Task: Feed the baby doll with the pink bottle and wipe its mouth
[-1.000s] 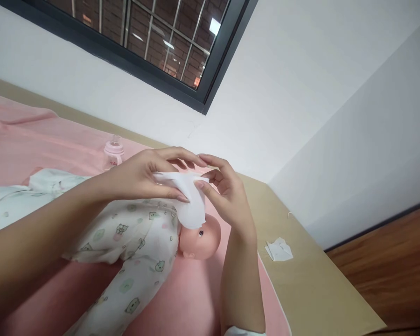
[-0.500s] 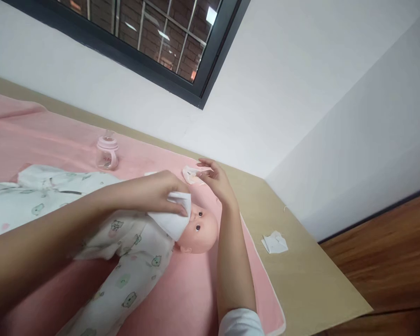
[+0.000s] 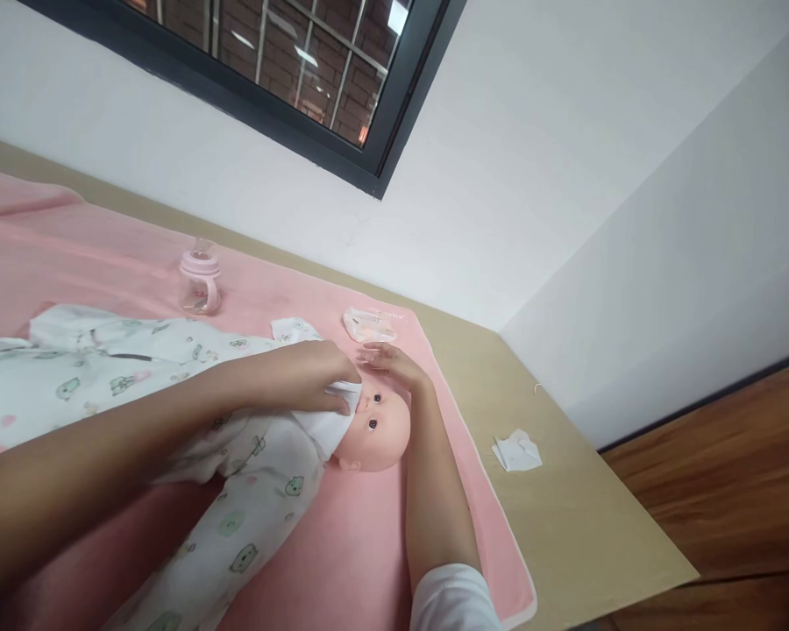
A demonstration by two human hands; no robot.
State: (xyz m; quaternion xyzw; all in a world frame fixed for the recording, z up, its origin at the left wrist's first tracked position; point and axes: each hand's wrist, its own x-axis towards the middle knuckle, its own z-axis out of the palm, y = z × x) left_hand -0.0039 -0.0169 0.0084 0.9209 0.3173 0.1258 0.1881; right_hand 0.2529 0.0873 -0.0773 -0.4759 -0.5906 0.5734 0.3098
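I'm pinching a tissue point(image 3: 330, 429) in my left hand point(image 3: 309, 375) over the lower face of the doll point(image 3: 382, 443) while my right hand point(image 3: 398, 365), loosely open and empty, is curving beside its head.

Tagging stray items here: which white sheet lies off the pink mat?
The folded sheet on the tan tabletop; the other sheet is in the left hand, by the doll's head.
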